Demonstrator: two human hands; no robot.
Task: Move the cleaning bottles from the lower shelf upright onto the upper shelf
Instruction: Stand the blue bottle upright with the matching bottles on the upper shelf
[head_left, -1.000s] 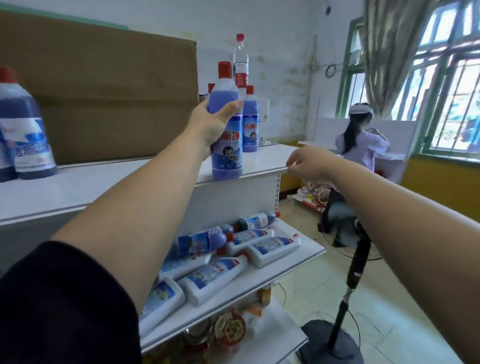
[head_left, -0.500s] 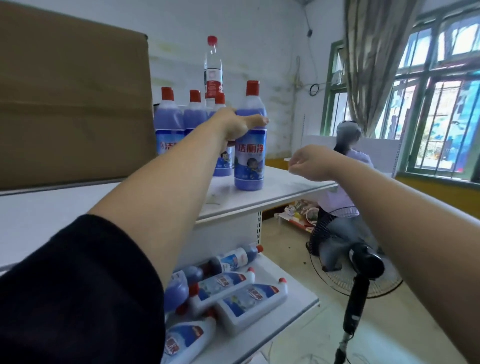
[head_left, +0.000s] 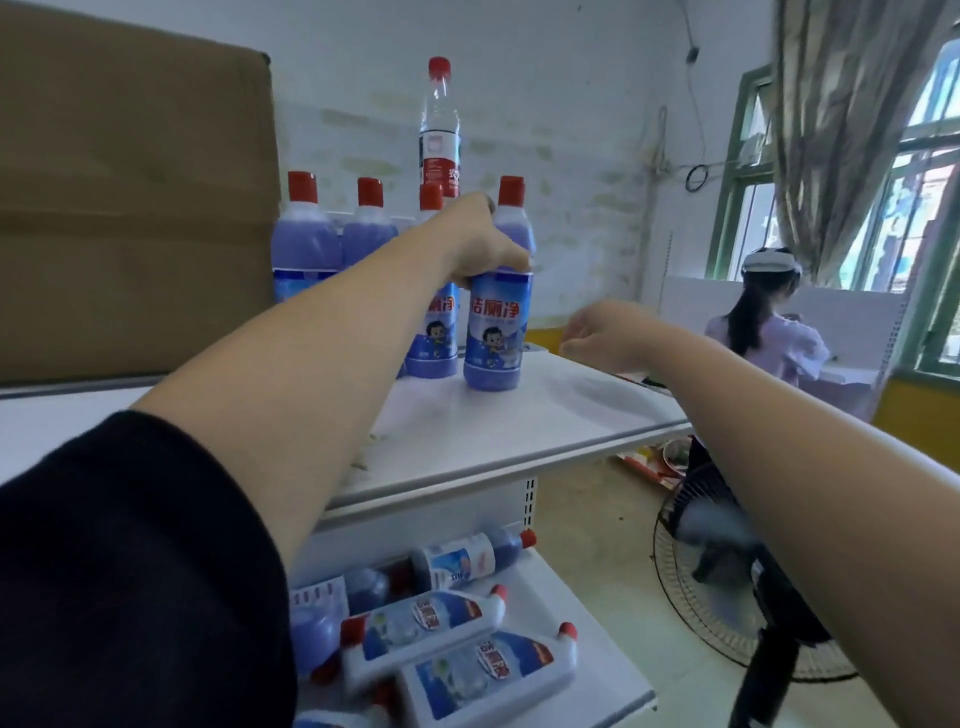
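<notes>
My left hand (head_left: 475, 239) grips the shoulder of a purple cleaning bottle with a red cap (head_left: 496, 332). That bottle stands upright on the white upper shelf (head_left: 545, 421), at the right end of a row of upright purple bottles (head_left: 306, 239). My right hand (head_left: 605, 335) hovers to the right of the bottle as a loose fist, holding nothing. On the lower shelf (head_left: 613, 670) lie several bottles on their sides: white ones (head_left: 431, 623) and purple ones (head_left: 467, 558).
A tall clear bottle with a red cap (head_left: 439, 130) stands behind the row. A brown cardboard sheet (head_left: 130, 197) leans at the back left. A standing fan (head_left: 753, 587) is on the floor at right. A person (head_left: 763, 322) sits by the window.
The view has shifted closer and slightly left. My left hand slid up on the purple bottle, which stays upright on the upper shelf. My right hand barely moved.
</notes>
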